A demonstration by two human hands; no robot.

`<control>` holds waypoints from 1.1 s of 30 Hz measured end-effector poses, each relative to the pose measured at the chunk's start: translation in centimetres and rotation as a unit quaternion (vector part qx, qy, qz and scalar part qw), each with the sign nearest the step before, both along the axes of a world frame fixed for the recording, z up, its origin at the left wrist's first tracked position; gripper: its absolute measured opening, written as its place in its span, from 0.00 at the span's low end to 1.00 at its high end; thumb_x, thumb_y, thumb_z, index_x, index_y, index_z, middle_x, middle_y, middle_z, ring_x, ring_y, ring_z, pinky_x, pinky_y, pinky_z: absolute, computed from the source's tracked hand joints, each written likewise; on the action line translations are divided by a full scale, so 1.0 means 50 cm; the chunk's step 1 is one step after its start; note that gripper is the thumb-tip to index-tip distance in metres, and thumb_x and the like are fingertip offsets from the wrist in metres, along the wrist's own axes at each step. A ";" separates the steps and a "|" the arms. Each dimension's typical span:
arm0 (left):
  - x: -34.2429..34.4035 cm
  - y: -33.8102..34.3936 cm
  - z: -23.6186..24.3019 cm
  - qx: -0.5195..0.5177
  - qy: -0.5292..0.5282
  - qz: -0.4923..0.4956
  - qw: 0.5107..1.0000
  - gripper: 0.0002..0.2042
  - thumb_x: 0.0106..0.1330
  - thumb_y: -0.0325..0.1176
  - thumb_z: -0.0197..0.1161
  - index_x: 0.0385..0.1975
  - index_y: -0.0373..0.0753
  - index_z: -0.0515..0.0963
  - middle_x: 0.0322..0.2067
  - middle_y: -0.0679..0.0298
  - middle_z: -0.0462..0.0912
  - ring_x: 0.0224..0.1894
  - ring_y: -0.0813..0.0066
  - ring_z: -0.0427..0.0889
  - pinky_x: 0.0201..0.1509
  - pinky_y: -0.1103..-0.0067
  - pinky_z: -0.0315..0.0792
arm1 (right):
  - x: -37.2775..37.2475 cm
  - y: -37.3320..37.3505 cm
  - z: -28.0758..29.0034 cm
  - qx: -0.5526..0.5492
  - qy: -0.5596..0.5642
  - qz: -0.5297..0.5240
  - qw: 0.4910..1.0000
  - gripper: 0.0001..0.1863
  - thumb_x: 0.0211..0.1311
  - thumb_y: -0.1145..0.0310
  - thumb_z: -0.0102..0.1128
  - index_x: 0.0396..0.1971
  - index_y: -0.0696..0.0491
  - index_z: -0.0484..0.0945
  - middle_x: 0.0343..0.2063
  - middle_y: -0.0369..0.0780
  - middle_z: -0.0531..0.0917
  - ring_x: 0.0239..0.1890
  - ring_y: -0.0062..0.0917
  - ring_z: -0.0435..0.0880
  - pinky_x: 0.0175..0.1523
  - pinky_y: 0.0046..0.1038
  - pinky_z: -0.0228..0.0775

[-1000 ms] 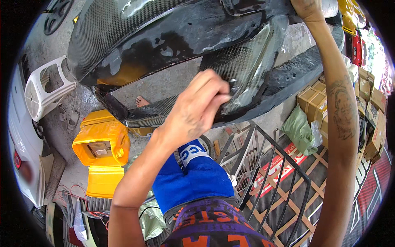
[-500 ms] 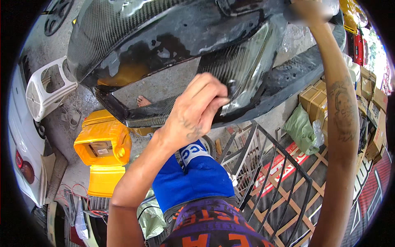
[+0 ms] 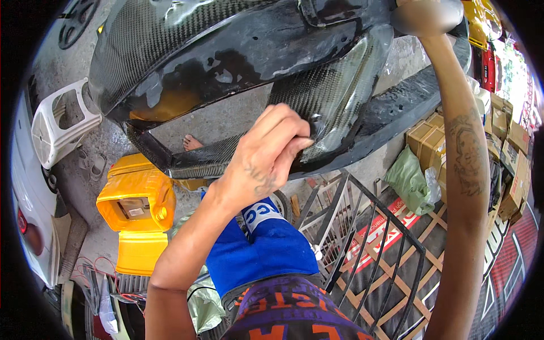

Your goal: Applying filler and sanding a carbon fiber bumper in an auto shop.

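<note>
Carbon-weave panel [image 3: 266, 54], 1: large, dark, glossy in patches, pierced by wide gaps; held in front of the person over a concrete floor [image 3: 226, 116]. Landmark for all entries below.

Left hand [image 3: 271, 150], 1: over the panel's near middle, fingers curled and bunched against the thumb; whether it touches the weave or pinches anything cannot be told.

Right hand [image 3: 428, 17], 1: at the panel's right end, blurred; its grip cannot be told.

Handling note, as judgement: light, even fingertip pressure along the weave suits the glossy face, with a firm brace at the right end against rocking; corners and gap edges deserve a slower touch.

Surroundings: 1 yellow container [image 3: 139, 184] and 1 white stool [image 3: 48, 133], left of the panel; 1 black metal frame [image 3: 391, 218], on its near side; 1 green bag [image 3: 405, 181] and several cardboard boxes [image 3: 425, 136], right of its near edge.
</note>
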State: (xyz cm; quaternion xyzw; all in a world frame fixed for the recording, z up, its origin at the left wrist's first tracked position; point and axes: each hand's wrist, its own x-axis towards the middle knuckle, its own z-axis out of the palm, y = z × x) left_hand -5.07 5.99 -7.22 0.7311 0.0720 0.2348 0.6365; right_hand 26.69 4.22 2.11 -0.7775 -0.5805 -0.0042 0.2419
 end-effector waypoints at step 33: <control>0.017 0.013 0.009 0.030 -0.016 -0.017 0.999 0.09 0.56 0.15 0.68 0.35 0.31 0.79 0.34 0.54 0.79 0.37 0.57 0.81 0.43 0.71 0.76 | 0.006 0.001 -0.005 0.041 -0.020 0.022 0.999 0.21 0.73 0.61 0.47 0.53 0.51 0.87 0.33 0.41 0.88 0.29 0.21 0.79 0.38 0.23 0.69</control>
